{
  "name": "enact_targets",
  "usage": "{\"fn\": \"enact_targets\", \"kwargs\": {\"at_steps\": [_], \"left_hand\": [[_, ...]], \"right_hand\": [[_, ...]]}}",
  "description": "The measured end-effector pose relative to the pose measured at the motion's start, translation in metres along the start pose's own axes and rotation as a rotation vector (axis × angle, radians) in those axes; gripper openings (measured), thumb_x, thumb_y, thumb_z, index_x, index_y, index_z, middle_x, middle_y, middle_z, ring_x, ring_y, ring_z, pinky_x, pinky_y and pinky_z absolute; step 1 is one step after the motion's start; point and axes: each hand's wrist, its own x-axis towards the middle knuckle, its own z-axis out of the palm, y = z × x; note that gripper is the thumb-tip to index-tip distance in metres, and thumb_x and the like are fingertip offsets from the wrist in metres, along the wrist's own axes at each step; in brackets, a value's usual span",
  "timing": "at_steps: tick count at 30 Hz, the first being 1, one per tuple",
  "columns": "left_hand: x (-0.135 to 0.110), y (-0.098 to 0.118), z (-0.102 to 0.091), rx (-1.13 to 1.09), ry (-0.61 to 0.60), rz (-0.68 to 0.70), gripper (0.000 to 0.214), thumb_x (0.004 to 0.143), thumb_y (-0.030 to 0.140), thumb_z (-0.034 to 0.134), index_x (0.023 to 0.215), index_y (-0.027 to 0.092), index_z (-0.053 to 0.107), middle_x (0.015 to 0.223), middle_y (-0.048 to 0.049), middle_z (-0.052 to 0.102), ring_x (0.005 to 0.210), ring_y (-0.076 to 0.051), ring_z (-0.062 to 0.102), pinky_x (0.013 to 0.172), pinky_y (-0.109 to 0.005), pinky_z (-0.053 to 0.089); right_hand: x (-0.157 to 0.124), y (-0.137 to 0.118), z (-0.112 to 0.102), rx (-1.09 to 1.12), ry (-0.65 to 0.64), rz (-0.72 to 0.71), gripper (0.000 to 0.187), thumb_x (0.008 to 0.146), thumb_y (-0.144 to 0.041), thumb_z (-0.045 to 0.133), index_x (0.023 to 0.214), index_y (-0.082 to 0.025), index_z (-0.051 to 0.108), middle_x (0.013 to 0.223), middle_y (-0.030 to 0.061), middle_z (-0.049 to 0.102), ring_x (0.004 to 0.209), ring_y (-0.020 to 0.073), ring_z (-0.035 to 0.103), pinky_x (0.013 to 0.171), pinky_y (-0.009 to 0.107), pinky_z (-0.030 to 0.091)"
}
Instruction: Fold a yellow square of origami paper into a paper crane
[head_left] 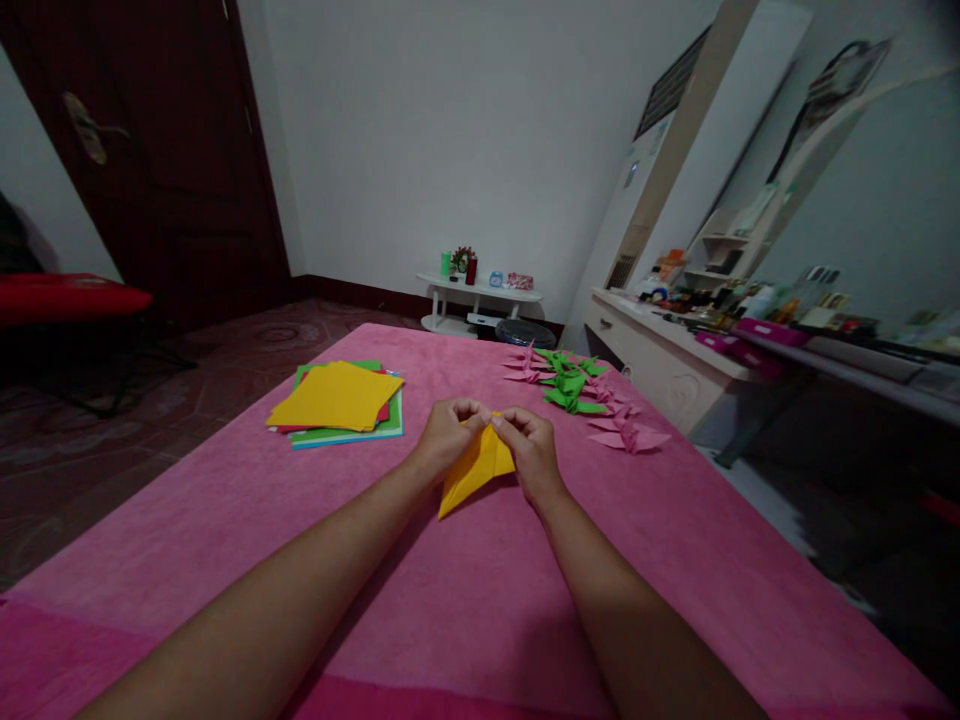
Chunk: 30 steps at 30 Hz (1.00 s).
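Both of my hands pinch a partly folded sheet of yellow origami paper (pixel 480 468) over the middle of the pink-covered table. My left hand (pixel 450 432) grips its upper left edge, and my right hand (pixel 531 445) grips its upper right side. The thumbs meet close together at the top of the paper. A crease runs down its face, and one pointed corner hangs to the lower left. My fingers hide part of the upper edge.
Left of my hands lies a stack of coloured paper (pixel 334 395), yellow on top. Several pink and green folded paper cranes (pixel 570 390) stand at the right on the pink cloth (pixel 465 600). Beyond the table are a white shelf (pixel 480 288) and a dresser (pixel 675 345) with bottles.
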Motion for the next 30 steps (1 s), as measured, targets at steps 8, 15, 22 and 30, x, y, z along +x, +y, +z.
{"fn": "enact_targets", "kwargs": {"at_steps": [8,15,22,30], "left_hand": [[-0.002,0.001,0.001,-0.151,-0.074,-0.169,0.033,0.06,0.04,0.074,0.075,0.012,0.065,0.068,-0.004,0.065,0.056,-0.013,0.058,0.055,-0.023,0.042],[-0.005,0.002,-0.004,-0.225,-0.099,-0.339,0.044,0.05,0.037,0.083,0.08,0.008,0.068,0.074,-0.0101,0.069,0.06,-0.017,0.062,0.06,-0.027,0.047],[-0.004,0.01,-0.011,-0.168,-0.208,-0.428,0.04,0.047,0.035,0.084,0.072,0.007,0.07,0.07,-0.0103,0.069,0.057,-0.015,0.061,0.055,-0.024,0.044],[-0.002,0.011,-0.011,-0.042,-0.146,-0.396,0.038,0.044,0.035,0.084,0.064,0.008,0.068,0.061,-0.0071,0.066,0.05,-0.013,0.057,0.048,-0.022,0.041]], "right_hand": [[0.001,0.0,-0.002,0.073,0.082,-0.004,0.017,0.074,-0.032,0.064,0.07,-0.015,0.061,0.063,-0.002,0.054,0.057,0.0111,0.049,0.054,0.023,0.04],[0.001,-0.002,-0.003,0.046,0.123,-0.017,0.018,0.071,-0.033,0.065,0.069,-0.015,0.062,0.063,-0.0014,0.056,0.056,0.0116,0.05,0.053,0.023,0.04],[0.002,-0.001,-0.005,-0.113,0.1,-0.069,0.017,0.071,-0.033,0.065,0.067,-0.016,0.063,0.062,-0.0014,0.057,0.056,0.0116,0.049,0.053,0.023,0.039],[0.001,0.001,-0.004,0.024,0.029,0.012,0.021,0.071,-0.036,0.065,0.067,-0.016,0.061,0.061,-0.0014,0.055,0.055,0.0115,0.049,0.053,0.023,0.039]]}}
